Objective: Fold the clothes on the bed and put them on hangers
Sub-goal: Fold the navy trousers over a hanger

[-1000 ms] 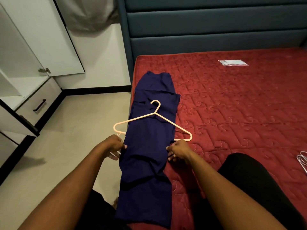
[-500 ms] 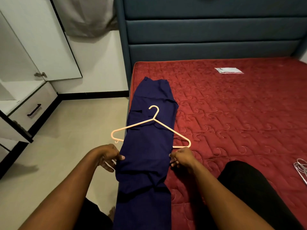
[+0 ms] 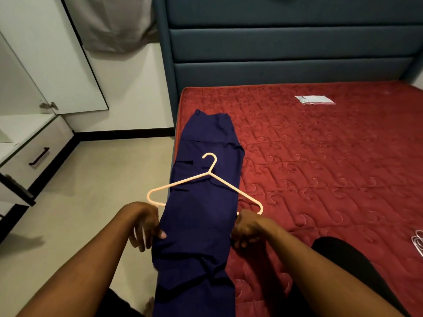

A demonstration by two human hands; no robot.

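Dark blue trousers (image 3: 201, 216), folded lengthwise, lie along the left edge of the red mattress (image 3: 320, 168), with the lower end hanging off toward me. A pale pink plastic hanger (image 3: 206, 179) rests on them, its bottom bar hidden under the cloth. My left hand (image 3: 146, 223) pinches the trousers' left edge just below the hanger's left end. At the right edge my right hand (image 3: 248, 226) grips the cloth beside the hanger's right end.
A white packet (image 3: 314, 100) lies far back on the mattress. Several white hangers (image 3: 417, 243) show at the right edge. A blue padded headboard (image 3: 286, 46) stands behind. On the left are a white wardrobe with a drawer (image 3: 36, 156) and bare floor (image 3: 96, 184).
Both hands have slid a little toward me along the trousers' edges, drawing the cloth through the hanger. The view has tilted up.
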